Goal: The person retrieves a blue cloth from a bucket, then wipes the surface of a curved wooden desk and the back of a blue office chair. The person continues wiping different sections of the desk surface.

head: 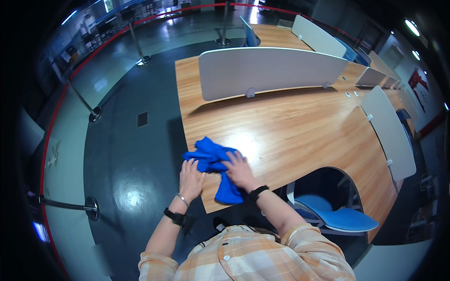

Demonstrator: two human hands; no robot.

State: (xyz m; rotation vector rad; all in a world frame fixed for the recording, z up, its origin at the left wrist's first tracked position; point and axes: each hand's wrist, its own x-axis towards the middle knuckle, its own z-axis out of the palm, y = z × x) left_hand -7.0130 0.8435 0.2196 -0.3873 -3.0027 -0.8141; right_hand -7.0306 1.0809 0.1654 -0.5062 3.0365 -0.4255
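Observation:
A crumpled blue cloth (211, 153) lies on the near left corner of a wood-grain desk (281, 123), with one end trailing toward the front edge. My right hand (239, 171) rests palm down on the cloth, its fingers spread. At the desk's left edge, the fingertips of my left hand (191, 179) touch the cloth's lower left side. That hand's fingers are slightly apart, and no firm grip shows in either hand. The underside of both palms is hidden.
A grey divider panel (267, 72) stands across the desk, and another divider (388, 133) is at the right. A blue chair (337, 210) sits by the desk's curved cutout. Metal stanchions (136, 42) with red belts line the floor at left.

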